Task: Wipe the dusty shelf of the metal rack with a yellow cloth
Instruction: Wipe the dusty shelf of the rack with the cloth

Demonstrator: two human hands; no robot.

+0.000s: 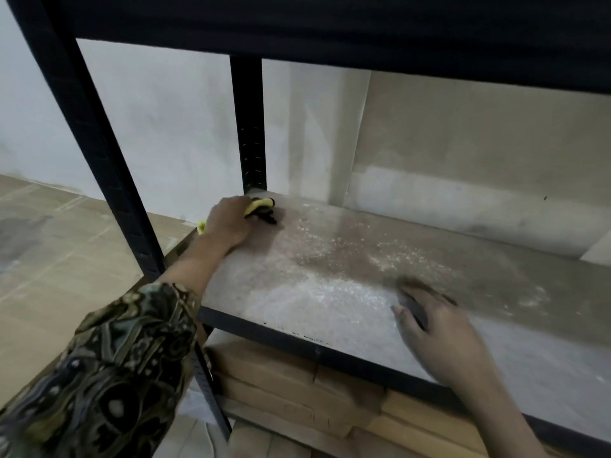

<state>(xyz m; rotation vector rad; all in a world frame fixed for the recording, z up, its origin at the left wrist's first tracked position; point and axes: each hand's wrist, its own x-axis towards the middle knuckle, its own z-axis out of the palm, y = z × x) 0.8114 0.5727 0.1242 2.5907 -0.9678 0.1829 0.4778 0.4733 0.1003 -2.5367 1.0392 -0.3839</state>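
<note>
Head view, single frame.

Left hand, centre-left of frame: fingers curled round the yellow cloth, gripping it against the shelf at its far left corner, just beside the rear post of the metal rack. Only a bunched yellow fold shows past the knuckles, plus a small yellow tip at the wrist side; the rest of the cloth is hidden under the hand. A dark patch just beside the fold, cloth or shadow, cannot tell which.

Left forearm runs to the lower left in a dark patterned sleeve, cut off by the frame edge.

Right hand, lower right: lies on the shelf near its front edge, motion-blurred. Fingertips smeared; a dark shape lies between thumb and fingers, not identifiable. Whether this grip is clenched or released, cannot tell.

Shelf surface: grey, with pale dust scattered across the middle and a whiter patch toward the front. Right end cut off by the frame.

Upper frame: underside of the next shelf, dark, no detail.

Below the shelf, bottom centre: stacked wooden boards, partly hidden by the front rail.
</note>
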